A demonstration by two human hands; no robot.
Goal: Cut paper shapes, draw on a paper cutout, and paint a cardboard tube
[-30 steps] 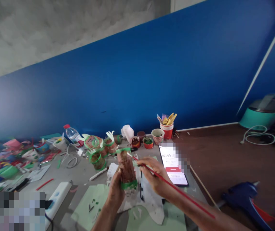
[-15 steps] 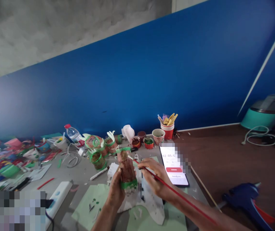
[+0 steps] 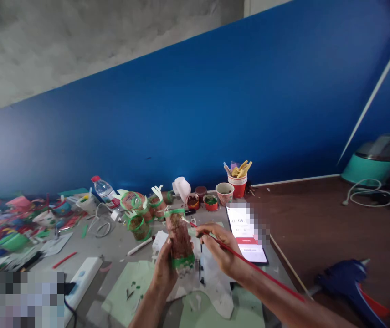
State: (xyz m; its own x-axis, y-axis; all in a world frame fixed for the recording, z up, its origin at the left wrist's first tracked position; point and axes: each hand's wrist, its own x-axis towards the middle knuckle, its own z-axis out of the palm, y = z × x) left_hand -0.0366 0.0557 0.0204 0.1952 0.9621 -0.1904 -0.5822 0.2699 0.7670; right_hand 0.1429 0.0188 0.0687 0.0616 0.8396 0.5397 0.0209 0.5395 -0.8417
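Observation:
My left hand (image 3: 165, 269) is wrapped round a brown-painted bottle piece (image 3: 181, 237) with green bands near both ends, tilted above the table. Its clear lower end shows below the bottom band. Between the fingers of my right hand (image 3: 220, 248) is a thin red paintbrush (image 3: 243, 259), its long handle lying back along my forearm. The brush tip is at the upper right side of the brown piece; whether it touches is hard to tell. Beneath my hands lie white stained paper (image 3: 217, 296) and light green sheets (image 3: 123, 291).
Behind stand paint cups (image 3: 210, 203), a paper cup (image 3: 225, 193) and several brown-green pots (image 3: 139, 228). A phone (image 3: 249, 246) showing a timer lies right of my hand, with a blue glue gun (image 3: 347, 282) beyond. A power strip (image 3: 84, 282) and craft clutter (image 3: 13, 223) fill the left.
The brown piece and the brush stay nearly in place. My right hand and the brush have shifted very slightly; my left hand keeps its hold.

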